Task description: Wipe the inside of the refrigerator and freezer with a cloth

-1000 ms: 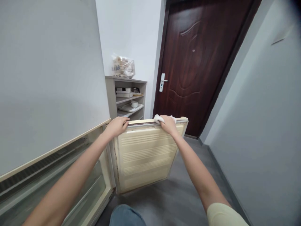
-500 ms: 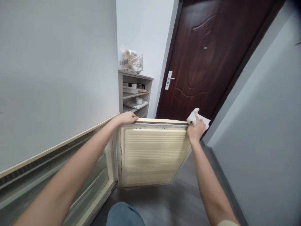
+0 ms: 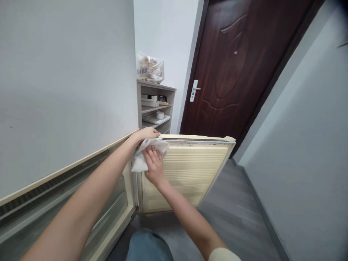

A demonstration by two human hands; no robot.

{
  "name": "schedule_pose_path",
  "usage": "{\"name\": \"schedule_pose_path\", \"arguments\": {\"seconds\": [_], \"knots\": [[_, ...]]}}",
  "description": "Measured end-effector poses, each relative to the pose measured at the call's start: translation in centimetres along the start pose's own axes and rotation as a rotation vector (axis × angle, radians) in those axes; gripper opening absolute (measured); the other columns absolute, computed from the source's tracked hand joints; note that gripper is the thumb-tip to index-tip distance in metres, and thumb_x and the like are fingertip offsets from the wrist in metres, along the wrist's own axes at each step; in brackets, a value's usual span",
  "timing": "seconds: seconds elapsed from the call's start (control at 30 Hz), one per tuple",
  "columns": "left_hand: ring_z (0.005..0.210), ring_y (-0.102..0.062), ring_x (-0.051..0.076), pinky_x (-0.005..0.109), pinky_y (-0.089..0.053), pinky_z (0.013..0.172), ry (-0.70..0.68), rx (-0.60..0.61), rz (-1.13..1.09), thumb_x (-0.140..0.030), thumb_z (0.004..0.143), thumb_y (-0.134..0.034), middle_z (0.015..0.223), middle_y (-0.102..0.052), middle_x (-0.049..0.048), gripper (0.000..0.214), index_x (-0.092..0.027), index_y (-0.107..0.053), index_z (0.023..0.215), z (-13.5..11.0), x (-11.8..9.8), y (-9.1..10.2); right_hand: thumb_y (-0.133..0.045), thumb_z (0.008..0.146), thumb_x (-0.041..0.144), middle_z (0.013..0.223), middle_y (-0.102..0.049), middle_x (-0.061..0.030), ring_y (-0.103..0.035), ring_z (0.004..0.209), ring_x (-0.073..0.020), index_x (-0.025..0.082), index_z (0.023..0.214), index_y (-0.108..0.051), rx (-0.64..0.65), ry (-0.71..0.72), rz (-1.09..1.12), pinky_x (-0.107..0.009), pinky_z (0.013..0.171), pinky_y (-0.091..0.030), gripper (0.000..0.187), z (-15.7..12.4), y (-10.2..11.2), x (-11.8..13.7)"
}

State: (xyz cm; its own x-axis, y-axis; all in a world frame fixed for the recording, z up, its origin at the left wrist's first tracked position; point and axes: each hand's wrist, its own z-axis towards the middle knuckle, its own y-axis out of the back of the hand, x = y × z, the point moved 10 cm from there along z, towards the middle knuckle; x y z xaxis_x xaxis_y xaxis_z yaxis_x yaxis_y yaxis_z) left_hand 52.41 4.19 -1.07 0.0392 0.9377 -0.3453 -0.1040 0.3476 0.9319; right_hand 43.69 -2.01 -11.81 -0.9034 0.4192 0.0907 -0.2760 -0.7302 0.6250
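The cream refrigerator door (image 3: pixel 190 174) stands swung out, its ribbed inner side facing me. My left hand (image 3: pixel 148 134) grips its top edge near the hinge end, with fingers bent over the rim. Against the upper corner of the inner side, just below my left hand, my right hand (image 3: pixel 154 163) presses a white cloth (image 3: pixel 140 163). The cloth spreads out around my fingers and covers part of the door's seal. Dark marks show along the seal's top strip.
To the left is the refrigerator's open compartment (image 3: pixel 108 206), with drawers inside. Behind the door stands a grey shelf (image 3: pixel 156 85) bearing a plastic bag (image 3: pixel 150 69) and a white cup (image 3: pixel 160 115). A dark red room door (image 3: pixel 223 72) and a grey wall (image 3: pixel 299 137) lie to the right. My knee (image 3: pixel 149 246) shows below.
My right hand has moved left with the cloth, from the door's far top corner to the hinge-side corner. My left hand keeps its hold on the top edge.
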Motion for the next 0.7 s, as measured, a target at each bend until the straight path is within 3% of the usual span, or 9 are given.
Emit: {"name": "schedule_pose_path", "arguments": {"seconds": [0.07,0.13,0.27,0.37,0.43,0.53,0.7], "knots": [[0.084,-0.063,0.022,0.031,-0.045,0.074,0.003,-0.003,0.026,-0.051,0.079,-0.039,0.089,-0.076,0.0078,0.048,-0.017,-0.072,0.085,0.0,0.0,0.0,-0.044,0.087,0.019,0.155,-0.039,-0.0075,-0.035,0.142,-0.0255,0.020,0.153,-0.032,0.121,0.104,-0.027,-0.044,0.116,-0.029,0.067,0.0,-1.9,1.0],[0.084,-0.063,0.023,0.032,-0.044,0.074,-0.002,-0.002,0.052,-0.052,0.080,-0.036,0.088,-0.076,0.0084,0.049,-0.018,-0.072,0.084,-0.1,0.0,0.0,-0.044,0.088,0.020,0.154,-0.039,-0.0076,-0.040,0.139,-0.0235,0.020,0.153,-0.029,0.154,0.133,-0.052,-0.040,0.113,-0.031,0.067,0.3,-2.0,0.7],[0.089,-0.065,0.024,0.032,-0.045,0.076,0.002,-0.023,0.072,-0.052,0.081,-0.034,0.096,-0.077,0.0104,0.050,-0.019,-0.071,0.087,-0.1,0.2,-0.2,-0.047,0.089,0.027,0.155,-0.038,-0.0083,-0.036,0.141,-0.0274,0.024,0.149,-0.039,0.090,0.126,-0.147,-0.044,0.113,-0.027,0.061,0.7,0.1,-1.5],[0.092,-0.066,0.026,0.034,-0.045,0.078,0.005,-0.046,0.091,-0.053,0.082,-0.031,0.101,-0.077,0.0126,0.052,-0.020,-0.071,0.088,-0.2,0.3,-0.2,-0.047,0.089,0.028,0.152,-0.043,-0.0101,-0.038,0.138,-0.0292,0.025,0.144,-0.047,0.039,0.104,-0.220,-0.045,0.111,-0.027,0.055,-0.6,1.8,-4.9],[0.092,-0.066,0.028,0.036,-0.045,0.078,0.005,-0.056,0.108,-0.054,0.082,-0.030,0.100,-0.077,0.0137,0.053,-0.020,-0.070,0.087,-0.3,0.3,-0.2,-0.047,0.088,0.029,0.145,-0.050,-0.0132,-0.041,0.135,-0.0305,0.023,0.139,-0.053,-0.034,0.042,-0.275,-0.046,0.109,-0.028,0.052,-2.2,3.6,-8.5],[0.097,-0.066,0.032,0.039,-0.045,0.078,0.030,-0.072,0.135,-0.053,0.082,-0.028,0.103,-0.076,0.0141,0.053,-0.022,-0.070,0.089,-0.4,0.4,-0.1,-0.048,0.086,0.034,0.136,-0.055,-0.0182,-0.042,0.132,-0.0332,0.018,0.132,-0.058,-0.231,-0.057,-0.358,-0.050,0.106,-0.031,0.049,-5.5,8.2,-14.7],[0.106,-0.066,0.036,0.044,-0.049,0.084,0.083,-0.089,0.159,-0.048,0.082,-0.026,0.114,-0.074,0.0135,0.053,-0.026,-0.071,0.101,-0.6,0.5,-0.2,-0.044,0.085,0.031,0.137,-0.050,-0.0214,-0.043,0.131,-0.0342,0.013,0.140,-0.045,-0.583,-0.288,-0.407,-0.057,0.105,-0.036,0.058,-10.4,16.8,-23.3]]}}
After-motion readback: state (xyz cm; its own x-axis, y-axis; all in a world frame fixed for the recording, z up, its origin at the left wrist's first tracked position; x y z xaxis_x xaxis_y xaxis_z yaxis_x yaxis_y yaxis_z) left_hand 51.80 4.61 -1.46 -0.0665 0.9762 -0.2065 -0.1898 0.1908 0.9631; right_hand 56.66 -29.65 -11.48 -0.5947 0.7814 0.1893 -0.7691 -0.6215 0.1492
